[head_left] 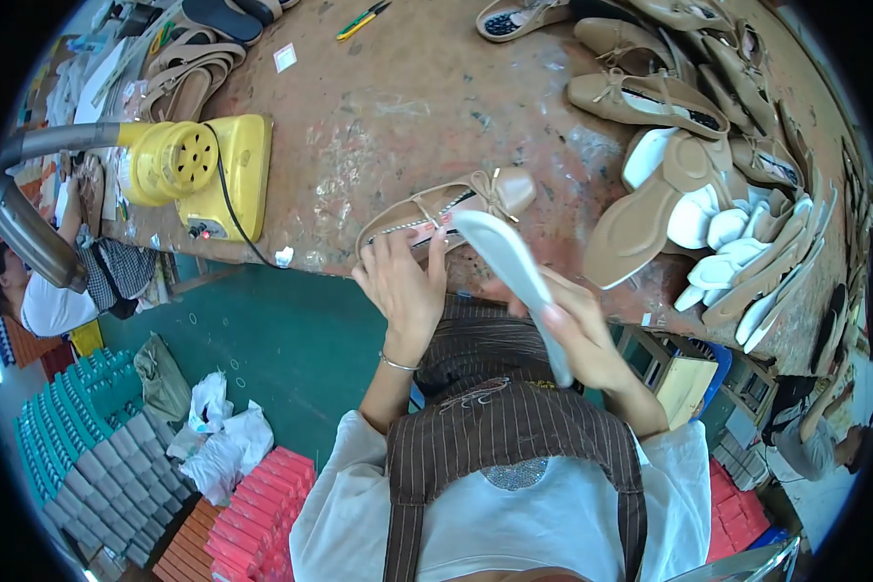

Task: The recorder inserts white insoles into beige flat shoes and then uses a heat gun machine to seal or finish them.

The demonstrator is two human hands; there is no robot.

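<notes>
Now my left hand (403, 289), the nearer, touches the tan shoe (423, 202) on the bench (359, 116), toe rightward, grip unclear. My right hand (582, 338) pinches the white insole (504, 254), slanted across the shoe's length.

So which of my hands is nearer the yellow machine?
Left. The left hand touches the tan shoe, right of the yellow machine; the right hand, holding a pale insole, is farther right.
</notes>
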